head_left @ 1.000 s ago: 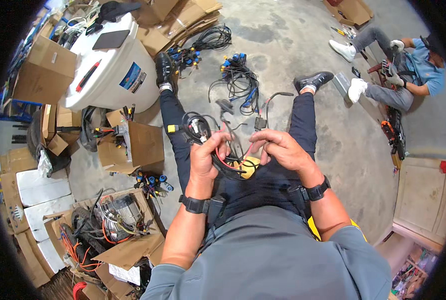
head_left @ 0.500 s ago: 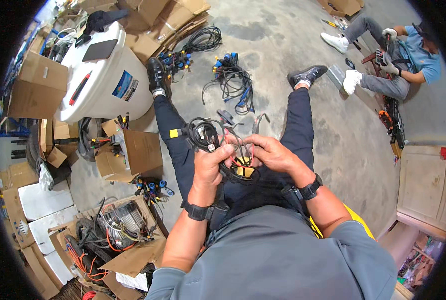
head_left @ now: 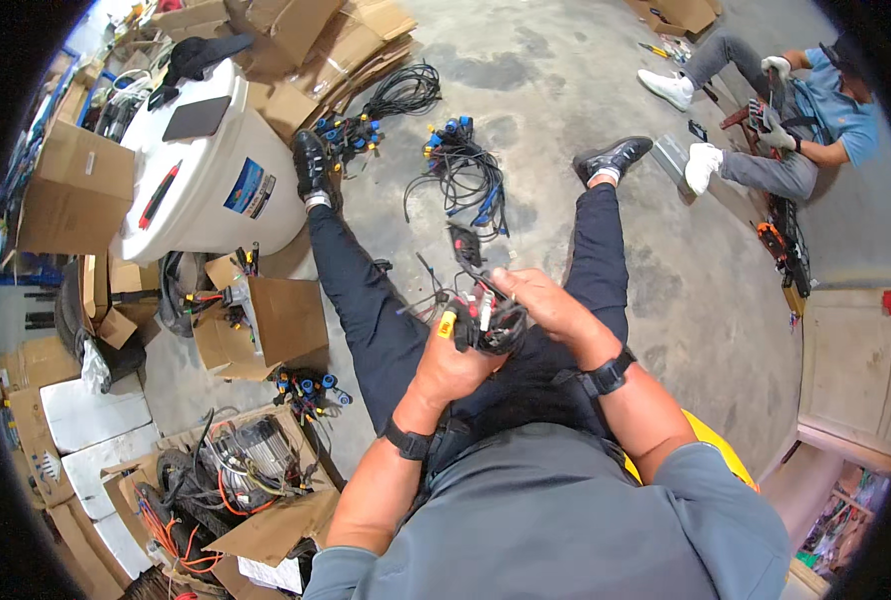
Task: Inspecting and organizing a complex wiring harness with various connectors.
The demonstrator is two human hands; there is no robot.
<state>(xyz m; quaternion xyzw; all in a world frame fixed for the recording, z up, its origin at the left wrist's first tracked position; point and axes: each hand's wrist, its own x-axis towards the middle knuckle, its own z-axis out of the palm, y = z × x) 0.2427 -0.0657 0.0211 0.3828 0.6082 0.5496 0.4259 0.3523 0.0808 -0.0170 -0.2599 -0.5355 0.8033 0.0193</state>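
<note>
Between my legs I hold a coiled wiring harness (head_left: 504, 330) of black cables, with a yellow tag (head_left: 447, 325) and a white connector (head_left: 486, 310) on its upper side. My left hand (head_left: 448, 368) is closed round the coil from below and the left. At the coil's upper right, my right hand (head_left: 551, 302) has its thumb and fingers closed on the cables. A dark connector end with a bit of red (head_left: 464, 243) sticks out beyond the hands. Loose wire ends fan out toward the left. Some fingertips are hidden by the bundle.
Cable bundles with blue connectors (head_left: 466, 165) lie on the floor ahead. To the left stand a white bin (head_left: 201, 215), an open carton (head_left: 291, 320) and a box holding a motor (head_left: 256, 450). A gloved co-worker (head_left: 811, 120) sits at the far right.
My hands have come closer together and gathered the spread harness into a tighter bundle. The yellow tag moved right, and the bundle turned. The red wire loop between the hands no longer shows.
</note>
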